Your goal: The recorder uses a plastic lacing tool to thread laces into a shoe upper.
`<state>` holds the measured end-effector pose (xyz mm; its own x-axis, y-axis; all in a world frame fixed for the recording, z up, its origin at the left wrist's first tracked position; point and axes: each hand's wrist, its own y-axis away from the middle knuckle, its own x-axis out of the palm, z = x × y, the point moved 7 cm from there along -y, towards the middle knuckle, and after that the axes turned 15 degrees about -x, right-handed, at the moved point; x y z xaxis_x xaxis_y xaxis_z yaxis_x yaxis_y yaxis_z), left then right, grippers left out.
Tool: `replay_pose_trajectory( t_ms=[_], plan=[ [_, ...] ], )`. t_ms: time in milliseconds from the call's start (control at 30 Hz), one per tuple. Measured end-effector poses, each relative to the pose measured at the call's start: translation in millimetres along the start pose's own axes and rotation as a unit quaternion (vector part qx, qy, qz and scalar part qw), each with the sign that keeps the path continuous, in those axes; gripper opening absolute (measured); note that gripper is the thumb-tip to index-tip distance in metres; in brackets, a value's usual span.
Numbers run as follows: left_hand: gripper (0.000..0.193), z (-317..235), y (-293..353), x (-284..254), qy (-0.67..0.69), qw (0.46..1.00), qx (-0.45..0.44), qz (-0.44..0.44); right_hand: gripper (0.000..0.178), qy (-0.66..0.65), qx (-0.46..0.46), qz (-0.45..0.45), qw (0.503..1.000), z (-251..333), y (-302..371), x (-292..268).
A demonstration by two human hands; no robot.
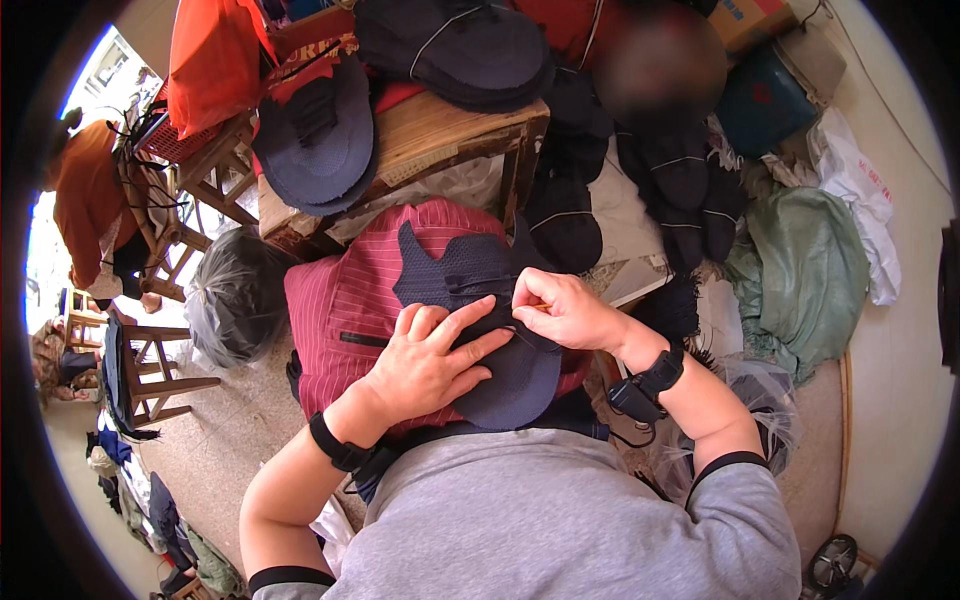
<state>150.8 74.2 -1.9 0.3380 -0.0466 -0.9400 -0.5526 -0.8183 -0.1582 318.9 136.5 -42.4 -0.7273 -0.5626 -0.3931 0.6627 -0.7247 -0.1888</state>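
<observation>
A dark navy, unfinished-looking cap piece (435,272), with mesh panels and a notched upper edge, lies across the red pinstriped cloth (325,315) in front of me. Its rounded, stitched brim (515,385) points toward my body. My left hand (425,360) rests on the piece from the left, fingers stretched out over the seam area above the brim. Close to those fingertips, my right hand (570,310) is closed in a pinch at the same seam. Whatever sits between its thumb and finger is too small to make out.
A wooden table (400,140) beyond the cloth bears stacks of similar navy pieces (470,50). More bundles (680,180) lie to its right, beside a green cloth sack (800,270). On the left are a grey plastic bag (235,295) and a wooden stool (150,370).
</observation>
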Motion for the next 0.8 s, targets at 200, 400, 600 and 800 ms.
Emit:
replay_pose_trajectory(
  t_ms=[200, 400, 600, 800],
  plan=[
    [0.055, 0, 2, -3, 0.010, 1.000, -0.009, 0.010, 0.018, 0.010, -0.002, -0.037, 0.999, -6, 25, -22],
    [0.054, -1, 0, -3, 0.017, 1.000, -0.008, 0.011, 0.008, -0.194, 0.145, 0.001, 0.970, -38, 49, -18],
    [0.053, -1, 2, -1, 0.013, 1.000, -0.008, 0.017, 0.014, -0.146, 0.127, 0.061, 0.979, -11, 7, -2],
    [0.034, 37, 13, -12, 0.351, 0.911, -0.192, -0.098, 0.021, -0.221, 0.178, 0.101, 0.954, -17, -3, 9]
  ],
)
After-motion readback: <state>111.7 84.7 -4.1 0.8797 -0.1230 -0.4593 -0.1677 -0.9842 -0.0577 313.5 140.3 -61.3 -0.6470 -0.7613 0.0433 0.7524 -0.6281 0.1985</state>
